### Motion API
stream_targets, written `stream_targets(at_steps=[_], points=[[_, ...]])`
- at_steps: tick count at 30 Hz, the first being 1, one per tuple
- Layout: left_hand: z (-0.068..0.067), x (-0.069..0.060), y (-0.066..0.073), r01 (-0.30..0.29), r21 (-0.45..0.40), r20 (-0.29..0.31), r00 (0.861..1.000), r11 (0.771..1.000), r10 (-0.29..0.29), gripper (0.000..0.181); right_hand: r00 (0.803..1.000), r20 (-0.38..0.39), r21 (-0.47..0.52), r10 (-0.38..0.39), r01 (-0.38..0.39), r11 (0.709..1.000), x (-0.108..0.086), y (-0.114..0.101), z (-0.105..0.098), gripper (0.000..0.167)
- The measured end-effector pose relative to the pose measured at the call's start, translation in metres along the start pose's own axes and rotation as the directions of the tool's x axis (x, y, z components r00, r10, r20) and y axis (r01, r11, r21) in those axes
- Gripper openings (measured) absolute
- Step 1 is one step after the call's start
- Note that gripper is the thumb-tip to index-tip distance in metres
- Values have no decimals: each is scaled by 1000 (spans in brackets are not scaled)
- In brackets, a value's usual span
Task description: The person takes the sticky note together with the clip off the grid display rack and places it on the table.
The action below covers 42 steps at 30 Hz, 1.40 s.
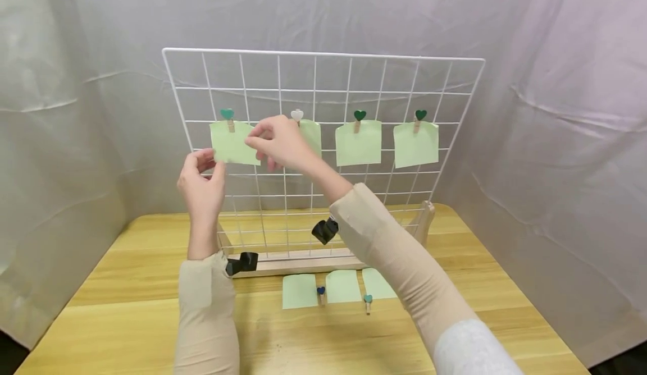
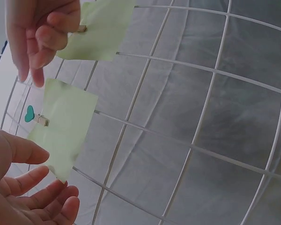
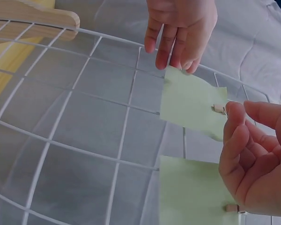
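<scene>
The leftmost light green paper note (image 1: 235, 143) hangs on the white wire grid (image 1: 323, 53) under a wooden clothespin with a teal heart (image 1: 227, 114). My left hand (image 1: 202, 181) is at this note's lower left corner, fingertips touching its edge, fingers fairly straight. Near the note's right edge my right hand (image 1: 280, 142) has its fingers loosely bent, holding nothing. It partly covers the second note (image 1: 310, 136), which hangs under a white heart clothespin (image 1: 296, 115). In the right wrist view, the right fingertips are close to the wooden clip (image 3: 218, 108), apparently just apart from it.
Two more notes hang at the right, the third note (image 1: 359, 143) and fourth note (image 1: 417, 146), under dark green heart clothespins. On the wooden table (image 1: 126, 319) lie three notes, a blue heart clothespin (image 1: 321, 295) and a teal one (image 1: 368, 303). A wooden base (image 1: 303, 264) supports the grid.
</scene>
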<state>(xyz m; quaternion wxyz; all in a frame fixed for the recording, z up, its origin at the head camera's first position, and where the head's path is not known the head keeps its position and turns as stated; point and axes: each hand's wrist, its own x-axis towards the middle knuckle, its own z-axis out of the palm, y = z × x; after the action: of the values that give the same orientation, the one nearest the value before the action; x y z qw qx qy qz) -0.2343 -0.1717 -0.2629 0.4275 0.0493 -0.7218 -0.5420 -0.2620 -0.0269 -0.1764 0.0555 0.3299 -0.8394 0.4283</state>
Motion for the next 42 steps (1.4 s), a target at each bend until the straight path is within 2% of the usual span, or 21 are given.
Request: stream_targets(at_steps=[3, 7, 15, 23, 32, 42], points=[[1, 1, 0, 0, -24, 2, 1000, 1000, 0, 24, 1000, -10, -17, 18, -18, 1000, 7, -4, 0, 17], [1, 2, -1, -6, -55, -8, 1000, 998, 6, 23, 999, -34, -58, 6, -8, 998, 13, -9, 1, 23], [-1, 4, 1, -1, -79, -35, 999, 997, -2, 24, 998, -67, -54, -14, 10, 998, 21, -16, 5, 33], [-2, 5, 1, 17, -85, -31, 999, 996, -20, 23, 999, -35, -114, 20, -24, 993, 30, -18, 9, 42], [-3, 6, 2, -12, -111, -19, 1000, 994, 10, 22, 997, 21, -220, 76, -70, 973, 36, -23, 10, 42], [-7, 5, 4, -26, -116, -8, 1000, 993, 25, 21, 994, 12, -229, 106, -101, 968, 40, -27, 13, 35]])
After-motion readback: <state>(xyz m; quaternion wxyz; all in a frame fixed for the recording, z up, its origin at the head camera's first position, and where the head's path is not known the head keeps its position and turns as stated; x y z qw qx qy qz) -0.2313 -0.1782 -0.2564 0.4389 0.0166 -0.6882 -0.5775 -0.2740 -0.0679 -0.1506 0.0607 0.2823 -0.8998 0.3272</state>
